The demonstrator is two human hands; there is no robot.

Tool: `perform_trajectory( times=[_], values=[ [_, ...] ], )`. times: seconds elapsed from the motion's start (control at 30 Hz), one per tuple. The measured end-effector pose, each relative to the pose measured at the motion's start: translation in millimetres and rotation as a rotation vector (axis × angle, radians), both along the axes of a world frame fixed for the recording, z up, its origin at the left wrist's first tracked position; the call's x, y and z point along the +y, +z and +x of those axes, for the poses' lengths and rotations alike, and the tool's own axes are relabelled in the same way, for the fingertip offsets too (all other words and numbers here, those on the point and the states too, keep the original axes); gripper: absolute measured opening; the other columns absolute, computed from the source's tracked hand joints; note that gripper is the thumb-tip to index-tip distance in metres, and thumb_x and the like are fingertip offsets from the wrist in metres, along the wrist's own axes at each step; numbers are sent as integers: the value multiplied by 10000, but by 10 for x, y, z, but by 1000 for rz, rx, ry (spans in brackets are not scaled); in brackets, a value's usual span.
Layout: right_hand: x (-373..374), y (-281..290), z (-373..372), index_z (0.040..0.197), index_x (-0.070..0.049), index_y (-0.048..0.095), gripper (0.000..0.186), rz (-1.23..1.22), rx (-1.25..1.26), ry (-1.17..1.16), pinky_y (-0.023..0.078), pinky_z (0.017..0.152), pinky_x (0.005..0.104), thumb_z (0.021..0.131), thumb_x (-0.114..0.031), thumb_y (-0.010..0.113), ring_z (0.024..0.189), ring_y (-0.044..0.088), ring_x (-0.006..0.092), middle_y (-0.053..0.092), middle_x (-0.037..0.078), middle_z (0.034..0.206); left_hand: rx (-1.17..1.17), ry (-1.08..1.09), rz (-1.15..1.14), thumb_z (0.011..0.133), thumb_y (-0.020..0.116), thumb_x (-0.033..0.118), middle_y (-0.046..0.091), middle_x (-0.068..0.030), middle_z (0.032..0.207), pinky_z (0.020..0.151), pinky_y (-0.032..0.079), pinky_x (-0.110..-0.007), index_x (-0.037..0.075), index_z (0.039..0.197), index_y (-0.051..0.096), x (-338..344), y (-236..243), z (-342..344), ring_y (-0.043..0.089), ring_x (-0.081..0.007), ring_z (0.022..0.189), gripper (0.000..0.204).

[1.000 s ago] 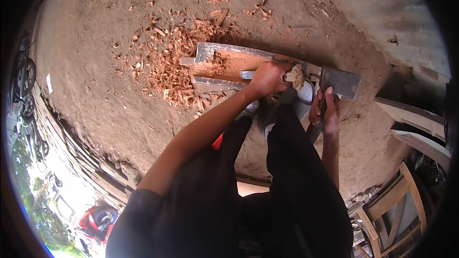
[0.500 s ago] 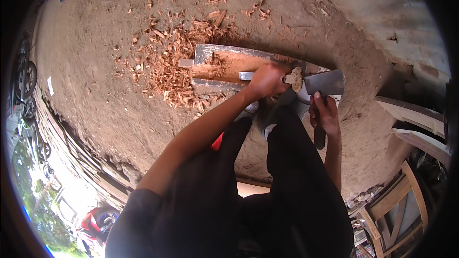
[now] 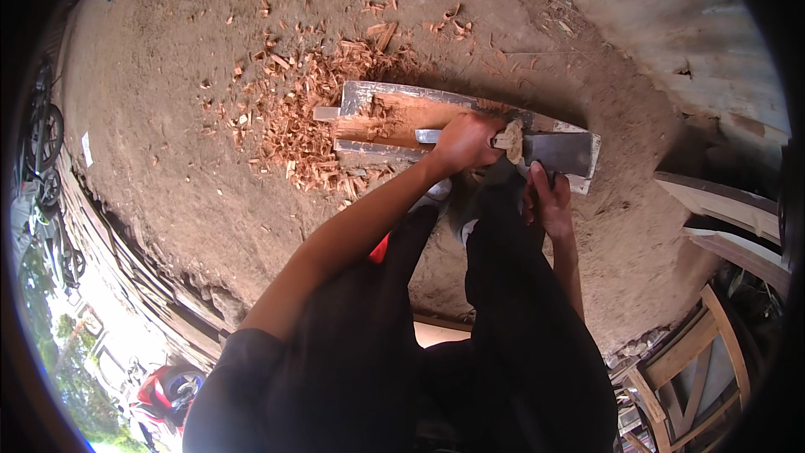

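A grey weathered plank lies on the dirt, its middle hewn to fresh reddish wood. My left hand is closed round the handle of an axe just left of its head. The pale end of the handle pokes out beside my knuckles. The dark metal axe blade rests flat over the plank's right end. My right hand curls its fingers against the blade's near edge. My dark-trousered knees hide the plank's near edge.
Reddish wood chips litter the dirt left of and behind the plank. A corrugated metal sheet lies at the upper right. Wooden frames stand at the right. Bicycles and a red motorbike stand along the left.
The axe blade and my right hand have slid a little to the left along the plank. My left hand has stayed near the axe head.
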State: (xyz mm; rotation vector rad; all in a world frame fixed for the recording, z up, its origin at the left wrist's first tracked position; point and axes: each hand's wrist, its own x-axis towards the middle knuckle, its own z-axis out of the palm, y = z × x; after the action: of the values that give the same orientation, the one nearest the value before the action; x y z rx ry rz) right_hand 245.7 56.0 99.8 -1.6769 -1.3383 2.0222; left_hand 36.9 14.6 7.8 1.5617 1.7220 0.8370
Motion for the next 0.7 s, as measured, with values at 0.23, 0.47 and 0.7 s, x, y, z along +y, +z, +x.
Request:
perform_trajectory(
  times=[0.23, 0.47, 0.7],
  values=[
    [93, 71, 47, 841, -38, 534, 444, 18, 69, -42, 373, 364, 283, 1034, -437, 531, 386, 475, 144, 482, 41, 567, -70, -23, 32, 683, 701, 237, 677, -184, 802, 735, 546, -495, 57, 861, 642, -32, -16, -18, 677, -394, 821, 260],
    [148, 172, -33, 810, -43, 527, 466, 23, 4, 20, 381, 376, 289, 1042, -447, 519, 412, 458, 138, 475, 41, 581, -64, -16, 78, 684, 705, 237, 678, -178, 791, 726, 545, -497, 63, 859, 633, -86, -44, -47, 679, -392, 809, 257],
    [175, 134, -18, 803, -44, 533, 440, 85, -122, 197, 384, 377, 269, 1032, -419, 543, 419, 473, 137, 477, 37, 578, -44, -52, 22, 682, 697, 210, 682, -168, 809, 739, 547, -485, 69, 858, 633, -98, 9, -3, 683, -380, 827, 235]
  ],
)
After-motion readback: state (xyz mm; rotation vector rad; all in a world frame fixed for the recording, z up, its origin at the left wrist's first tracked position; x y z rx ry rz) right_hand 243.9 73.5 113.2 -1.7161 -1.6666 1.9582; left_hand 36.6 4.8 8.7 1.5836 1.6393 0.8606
